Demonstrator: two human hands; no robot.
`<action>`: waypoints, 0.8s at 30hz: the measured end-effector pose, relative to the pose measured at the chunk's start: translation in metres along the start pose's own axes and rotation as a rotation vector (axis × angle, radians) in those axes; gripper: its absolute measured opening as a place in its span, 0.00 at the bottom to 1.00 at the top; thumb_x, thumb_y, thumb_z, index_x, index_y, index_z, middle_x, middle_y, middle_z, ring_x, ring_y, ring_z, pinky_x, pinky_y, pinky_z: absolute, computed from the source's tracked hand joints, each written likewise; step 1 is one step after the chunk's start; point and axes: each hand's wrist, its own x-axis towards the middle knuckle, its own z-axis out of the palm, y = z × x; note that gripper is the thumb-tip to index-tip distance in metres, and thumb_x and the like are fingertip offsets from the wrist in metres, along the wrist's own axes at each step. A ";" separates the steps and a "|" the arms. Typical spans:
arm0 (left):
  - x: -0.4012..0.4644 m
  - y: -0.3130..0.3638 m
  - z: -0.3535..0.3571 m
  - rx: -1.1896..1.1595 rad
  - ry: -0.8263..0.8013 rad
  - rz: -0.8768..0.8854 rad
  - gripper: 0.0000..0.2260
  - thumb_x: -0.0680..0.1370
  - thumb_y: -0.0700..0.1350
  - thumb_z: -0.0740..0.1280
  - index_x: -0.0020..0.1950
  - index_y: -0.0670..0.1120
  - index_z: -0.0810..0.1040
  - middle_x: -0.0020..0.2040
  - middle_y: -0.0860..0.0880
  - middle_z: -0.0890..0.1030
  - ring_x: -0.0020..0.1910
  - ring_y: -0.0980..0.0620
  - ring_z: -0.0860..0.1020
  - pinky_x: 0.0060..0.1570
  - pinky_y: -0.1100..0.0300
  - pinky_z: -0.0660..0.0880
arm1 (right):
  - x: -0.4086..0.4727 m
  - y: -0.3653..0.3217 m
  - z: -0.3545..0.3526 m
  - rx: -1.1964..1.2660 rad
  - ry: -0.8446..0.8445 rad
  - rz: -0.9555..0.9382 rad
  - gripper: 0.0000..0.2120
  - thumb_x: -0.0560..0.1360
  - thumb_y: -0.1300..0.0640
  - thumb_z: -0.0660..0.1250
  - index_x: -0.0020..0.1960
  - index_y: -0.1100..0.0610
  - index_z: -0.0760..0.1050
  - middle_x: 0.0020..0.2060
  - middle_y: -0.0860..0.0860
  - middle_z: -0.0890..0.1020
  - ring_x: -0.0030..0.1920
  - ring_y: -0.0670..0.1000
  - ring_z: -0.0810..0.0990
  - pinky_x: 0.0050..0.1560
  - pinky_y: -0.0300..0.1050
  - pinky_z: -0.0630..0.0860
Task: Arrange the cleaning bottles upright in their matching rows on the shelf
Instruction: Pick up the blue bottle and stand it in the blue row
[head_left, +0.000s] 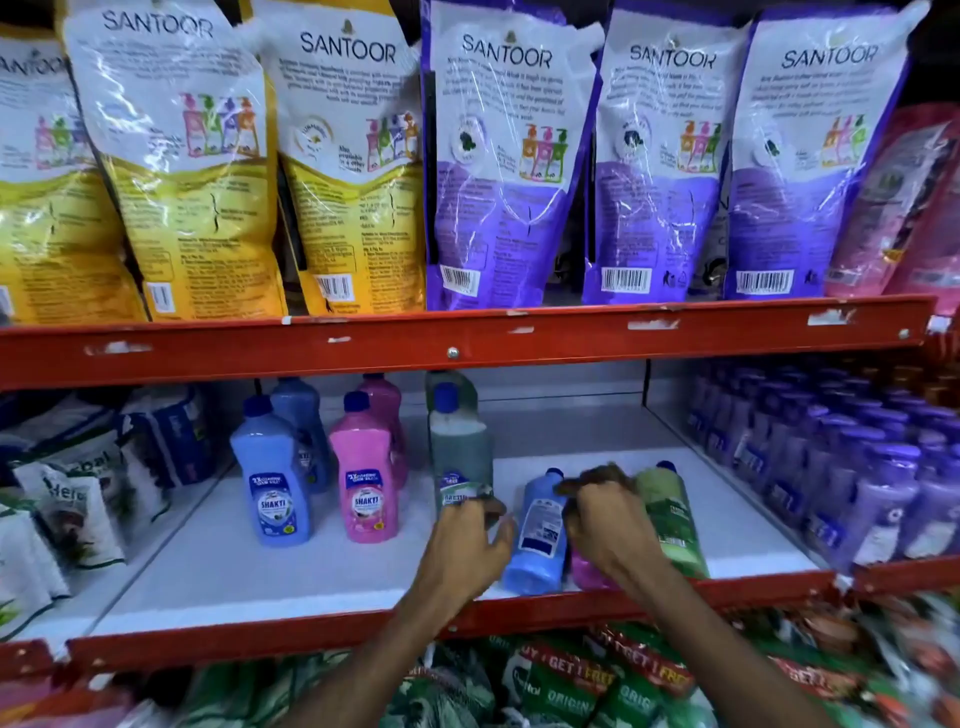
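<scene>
Mid-sort on the white shelf (218, 561). Three rows already begun, all standing left of the lying blue bottle (537, 535): a blue Shakti bottle (272, 478) with another blue one behind it, a pink Shakti bottle (363, 478) with a second pink behind, and nearest, a dark green bottle (460, 457) with one more behind.

Still lying flat at the front edge: the blue bottle itself, cap pointing to the back; a pink bottle (589, 571) just right of it, mostly hidden; a light green bottle (670, 514) further right, also down.

Left hand (467, 535) just left of the lying blue bottle, at the base of the upright dark green one; fingers (493, 506) curled loosely against its label, more steadying than clamped, though a firm grip cannot be ruled out. Right hand (608, 525) just right of the blue bottle, over the pink one, fingers bent down among the fallen bottles; blurred, so cannot tell whether closed on one or only touching.

Likely step in hand: green bottle just being settled, next fallen bottle being chosen. Next move calls for closing round one lying bottle, tipping it upright, and carrying it left to the front of its own colour row, without knocking the dark green bottle.
</scene>
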 end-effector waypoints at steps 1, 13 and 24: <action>0.008 -0.005 0.010 -0.031 -0.091 -0.068 0.13 0.76 0.51 0.62 0.48 0.44 0.82 0.45 0.43 0.86 0.44 0.44 0.82 0.44 0.59 0.77 | -0.002 -0.001 0.003 -0.032 -0.089 0.046 0.13 0.70 0.60 0.63 0.52 0.56 0.82 0.46 0.57 0.85 0.46 0.58 0.81 0.50 0.49 0.78; 0.052 0.011 0.040 -0.466 -0.377 -0.595 0.18 0.72 0.44 0.76 0.54 0.36 0.76 0.47 0.41 0.82 0.32 0.49 0.80 0.21 0.62 0.76 | -0.011 -0.001 0.024 0.123 -0.244 0.162 0.09 0.72 0.64 0.61 0.48 0.64 0.78 0.45 0.61 0.83 0.45 0.61 0.81 0.45 0.49 0.76; 0.014 -0.017 -0.034 -0.836 -0.152 -0.274 0.12 0.75 0.31 0.68 0.59 0.35 0.77 0.50 0.41 0.84 0.40 0.53 0.83 0.41 0.62 0.82 | -0.019 -0.041 0.018 1.165 0.055 0.456 0.25 0.68 0.58 0.78 0.61 0.60 0.74 0.52 0.50 0.84 0.45 0.49 0.84 0.47 0.48 0.82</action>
